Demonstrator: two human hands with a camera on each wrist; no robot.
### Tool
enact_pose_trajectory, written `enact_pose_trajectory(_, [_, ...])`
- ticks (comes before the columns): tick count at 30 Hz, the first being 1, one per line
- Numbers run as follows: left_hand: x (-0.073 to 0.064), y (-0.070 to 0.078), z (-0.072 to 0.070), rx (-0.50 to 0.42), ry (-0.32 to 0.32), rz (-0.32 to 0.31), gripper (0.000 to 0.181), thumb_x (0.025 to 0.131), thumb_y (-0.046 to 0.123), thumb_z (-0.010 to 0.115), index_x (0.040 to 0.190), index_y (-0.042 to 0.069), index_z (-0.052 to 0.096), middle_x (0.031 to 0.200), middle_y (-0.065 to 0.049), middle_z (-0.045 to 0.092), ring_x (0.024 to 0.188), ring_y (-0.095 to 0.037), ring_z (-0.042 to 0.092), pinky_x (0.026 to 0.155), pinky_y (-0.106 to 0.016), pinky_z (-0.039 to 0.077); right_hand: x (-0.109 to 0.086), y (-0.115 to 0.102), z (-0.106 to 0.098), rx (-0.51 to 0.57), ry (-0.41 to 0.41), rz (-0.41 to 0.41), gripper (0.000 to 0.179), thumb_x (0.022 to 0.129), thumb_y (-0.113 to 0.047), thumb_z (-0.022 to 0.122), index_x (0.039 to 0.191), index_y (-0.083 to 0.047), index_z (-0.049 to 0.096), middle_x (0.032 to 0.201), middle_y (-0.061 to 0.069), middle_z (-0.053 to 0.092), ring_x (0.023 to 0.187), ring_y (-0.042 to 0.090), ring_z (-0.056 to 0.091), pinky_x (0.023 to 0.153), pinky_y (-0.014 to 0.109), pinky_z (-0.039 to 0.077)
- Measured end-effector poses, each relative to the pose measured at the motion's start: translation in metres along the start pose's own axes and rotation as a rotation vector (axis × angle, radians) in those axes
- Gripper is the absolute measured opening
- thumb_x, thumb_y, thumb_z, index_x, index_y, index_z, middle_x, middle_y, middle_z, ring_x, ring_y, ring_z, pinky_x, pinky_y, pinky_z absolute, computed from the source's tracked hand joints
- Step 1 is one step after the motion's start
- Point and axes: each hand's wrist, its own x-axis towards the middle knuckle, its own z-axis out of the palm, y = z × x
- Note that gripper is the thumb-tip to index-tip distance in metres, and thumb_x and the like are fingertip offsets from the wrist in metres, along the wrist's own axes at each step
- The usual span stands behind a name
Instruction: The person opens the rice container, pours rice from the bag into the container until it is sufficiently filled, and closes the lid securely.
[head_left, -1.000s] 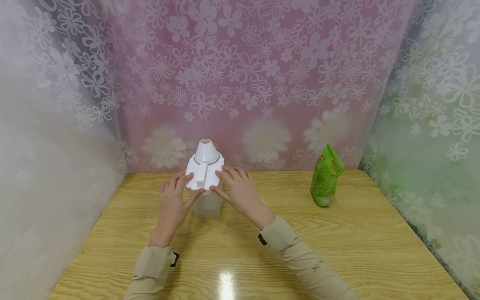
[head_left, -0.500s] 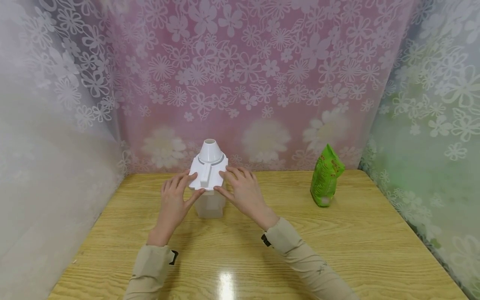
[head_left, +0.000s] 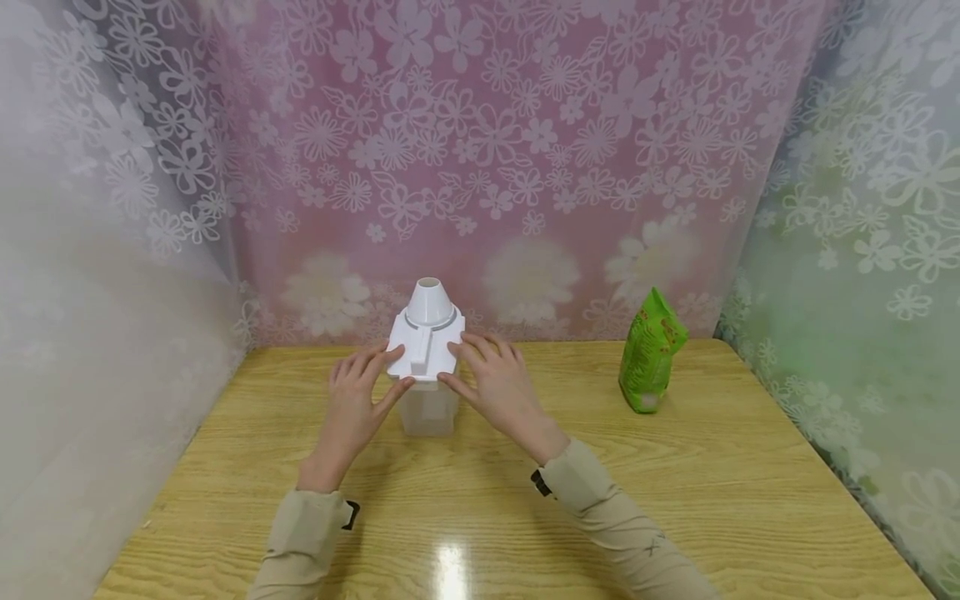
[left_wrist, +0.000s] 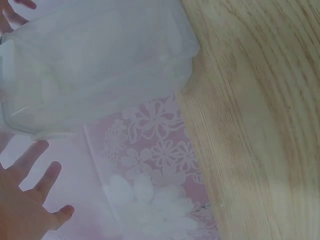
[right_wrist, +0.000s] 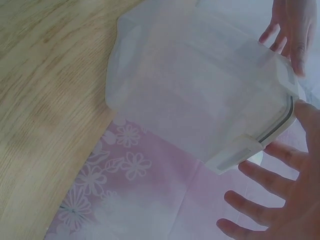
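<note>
A translucent plastic storage container stands upright on the table, left of centre in the head view. Its white lid carries a cone-shaped white piece at the back and a raised bar in front. My left hand holds the lid's left front corner between thumb and fingers. On the opposite corner my right hand does likewise, thumb on the front edge and fingers along the side. In the right wrist view, a side latch sits beside my right fingertips; the outer fingers are spread away from the container.
A green printed bag stands upright on the wooden table to the right. Behind the table hangs a pink flowered curtain, with pale curtains on both sides.
The container has shifted a little to the right across the table, with both hands moving along at the lid. The green bag has stayed in place.
</note>
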Motion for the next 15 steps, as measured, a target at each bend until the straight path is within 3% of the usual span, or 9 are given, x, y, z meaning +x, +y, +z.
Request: enact_pose_trajectory(15, [0.0013, 0.0075, 0.0085, -0.016, 0.008, 0.002, 0.051, 0.091, 0.033, 0.076, 0.137, 0.016, 0.063, 0.144, -0.015, 0.055, 0.127, -0.042, 0.05, 0.108, -0.067, 0.028, -0.0075, 0.0067, -0.0022, -0.034, 0.018, 0.008, 0.05, 0.098, -0.052, 0.061, 0.136, -0.019, 0.064, 0.142, 0.008, 0.058, 0.13, 0.038, 0.052, 0.103, 0.058, 0.045])
